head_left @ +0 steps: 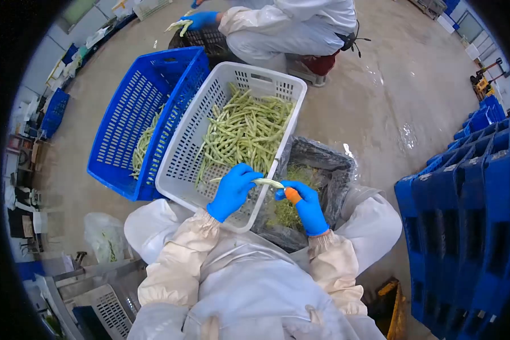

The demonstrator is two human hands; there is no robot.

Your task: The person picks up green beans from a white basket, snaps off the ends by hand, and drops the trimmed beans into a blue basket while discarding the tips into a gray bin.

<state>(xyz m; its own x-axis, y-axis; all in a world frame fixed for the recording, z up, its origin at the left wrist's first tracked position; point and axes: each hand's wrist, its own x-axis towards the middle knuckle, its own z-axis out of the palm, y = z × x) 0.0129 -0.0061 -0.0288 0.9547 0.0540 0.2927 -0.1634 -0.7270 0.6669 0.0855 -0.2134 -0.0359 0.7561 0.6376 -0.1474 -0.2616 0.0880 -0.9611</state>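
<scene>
My left hand [231, 191], in a blue glove, is closed round the middle of a long pale green bean [267, 182] above the near end of the white crate [174, 148]. One end of the bean sticks out to the left of the glove, the other reaches right. There my right hand [309, 211], also blue-gloved, pinches its tip. An orange piece [292, 195] like a thumb cover sits on the right thumb. Many loose green beans [243, 131] lie heaped in the white crate. Below my right hand is a black bag-lined container [345, 165] with green trimmings [286, 214].
A blue crate [116, 122] holding some beans stands left against the white one. Across from me a person in white [289, 28] sits low, a blue-gloved hand [201, 21] holding beans over a dark crate [207, 41]. Stacked blue pallets [464, 221] rise at the right.
</scene>
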